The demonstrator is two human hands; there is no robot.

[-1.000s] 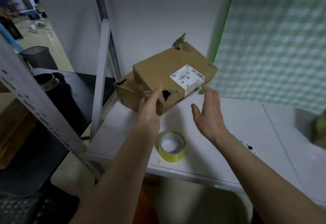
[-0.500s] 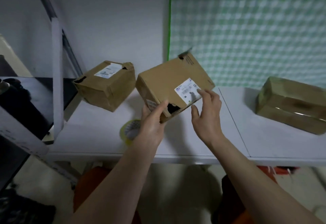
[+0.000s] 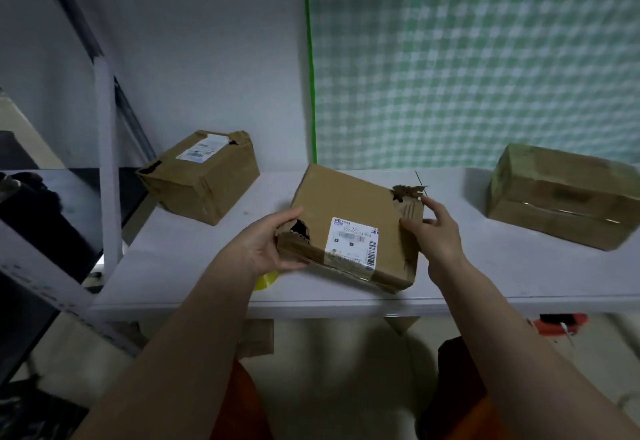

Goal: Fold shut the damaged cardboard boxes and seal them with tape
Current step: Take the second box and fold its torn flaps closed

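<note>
Cardboard box (image 3: 349, 211) now lowered flatter, left hand (image 3: 258, 249) gripping, right hand (image 3: 438, 235) fingers holding corner

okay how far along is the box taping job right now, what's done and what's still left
Done: the box on the right looks already wrapped in glossy tape. In hand: the left hand and right hand grip the middle box, torn open at two corners and showing no fresh tape. Left: seal that one, then the crumpled box at the back left. The yellow tape roll lies on the table, not picked up.

A white table (image 3: 194, 252) stands against a grey wall (image 3: 207, 41) and green checked curtain (image 3: 485, 58).
</note>
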